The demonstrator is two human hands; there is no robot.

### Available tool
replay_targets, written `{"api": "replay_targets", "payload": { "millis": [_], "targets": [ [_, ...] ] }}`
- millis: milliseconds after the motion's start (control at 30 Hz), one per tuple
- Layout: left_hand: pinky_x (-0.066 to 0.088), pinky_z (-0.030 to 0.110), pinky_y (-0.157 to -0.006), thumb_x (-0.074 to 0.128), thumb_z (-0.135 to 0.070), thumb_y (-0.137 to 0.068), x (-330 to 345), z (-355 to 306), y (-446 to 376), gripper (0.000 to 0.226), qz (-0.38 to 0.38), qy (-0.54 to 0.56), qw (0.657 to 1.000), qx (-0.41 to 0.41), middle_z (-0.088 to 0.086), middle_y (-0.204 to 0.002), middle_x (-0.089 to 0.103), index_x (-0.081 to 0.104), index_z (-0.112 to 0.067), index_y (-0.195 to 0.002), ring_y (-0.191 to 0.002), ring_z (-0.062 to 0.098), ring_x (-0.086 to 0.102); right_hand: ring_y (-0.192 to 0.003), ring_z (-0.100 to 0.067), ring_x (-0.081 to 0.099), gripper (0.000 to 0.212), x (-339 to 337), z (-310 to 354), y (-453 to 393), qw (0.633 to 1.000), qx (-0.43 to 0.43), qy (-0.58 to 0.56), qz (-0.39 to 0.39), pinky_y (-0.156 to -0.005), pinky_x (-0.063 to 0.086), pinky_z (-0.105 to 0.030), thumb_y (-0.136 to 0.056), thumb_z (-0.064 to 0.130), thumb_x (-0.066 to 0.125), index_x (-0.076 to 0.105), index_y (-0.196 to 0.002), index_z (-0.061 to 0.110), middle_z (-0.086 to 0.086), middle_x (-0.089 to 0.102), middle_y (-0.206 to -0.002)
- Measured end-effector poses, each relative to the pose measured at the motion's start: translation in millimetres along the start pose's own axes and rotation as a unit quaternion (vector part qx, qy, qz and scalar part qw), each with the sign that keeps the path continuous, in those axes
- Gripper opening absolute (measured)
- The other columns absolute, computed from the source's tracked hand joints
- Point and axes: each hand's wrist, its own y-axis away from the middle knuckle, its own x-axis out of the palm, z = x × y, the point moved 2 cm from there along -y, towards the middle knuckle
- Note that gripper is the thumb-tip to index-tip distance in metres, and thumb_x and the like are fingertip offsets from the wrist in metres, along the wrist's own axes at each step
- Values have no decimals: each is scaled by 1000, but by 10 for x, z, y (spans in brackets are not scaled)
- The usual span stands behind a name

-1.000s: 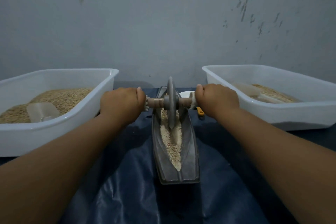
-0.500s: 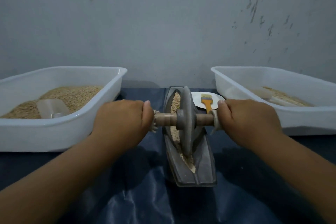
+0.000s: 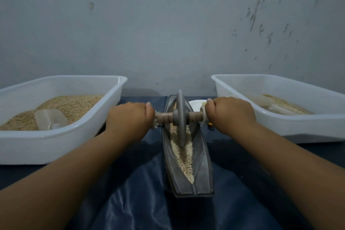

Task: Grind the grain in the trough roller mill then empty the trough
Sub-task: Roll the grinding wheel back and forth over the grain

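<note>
A grey boat-shaped trough [image 3: 202, 170] lies lengthwise in front of me on a dark blue sheet. Pale crushed grain [image 3: 183, 157] fills its groove. A grey roller wheel [image 3: 180, 117] stands upright in the groove, towards the far half of the trough, on a wooden axle [image 3: 164, 117]. My left hand [image 3: 130, 119] is closed around the axle's left end. My right hand [image 3: 230, 114] is closed around the right end. Both arms are stretched forward.
A white tub [image 3: 61, 142] of whole grain with a clear scoop [image 3: 50, 119] sits at the left. Another white tub [image 3: 298, 125] at the right holds some grain and a scoop. A small white dish [image 3: 195, 103] lies behind the trough. A grey wall stands close behind.
The wheel rolled towards me half a second ago and has since rolled back away along the trough. Both hands kept their hold on the axle.
</note>
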Motion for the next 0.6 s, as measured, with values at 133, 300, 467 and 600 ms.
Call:
{"api": "replay_targets", "payload": {
  "millis": [133,300,467,600],
  "targets": [
    [46,32,-40,80,-9,-63,-147,-10,349,31,-89,73,992,42,13,-61,56,59,0,-84,-44,28,51,-49,-12,33,43,-183,24,277,997,-53,36,-35,-47,16,-28,-97,38,22,38,-61,21,6,39,-56],
    [46,34,-38,88,-6,-49,-206,-4,344,44,-83,60,993,59,16,-55,53,61,4,-82,-39,29,50,-51,-9,35,42,-124,-43,302,999,-9,32,-16,-47,21,-27,-97,36,27,40,-58,25,6,41,-55],
    [38,33,-54,53,-24,-91,-16,13,-80,37,-76,-53,995,32,8,-91,62,45,-5,-122,-71,27,60,-64,-24,47,30,77,-66,93,999,11,22,45,-57,39,-33,-97,28,32,44,-71,19,1,49,-67],
    [40,34,-60,44,-26,-96,60,15,-248,40,-56,-65,996,20,7,-104,61,35,-7,-130,-84,26,61,-70,-23,53,42,84,-22,-73,996,49,-6,78,-62,38,-37,-99,39,18,42,-69,21,2,46,-66]
  ]
}}
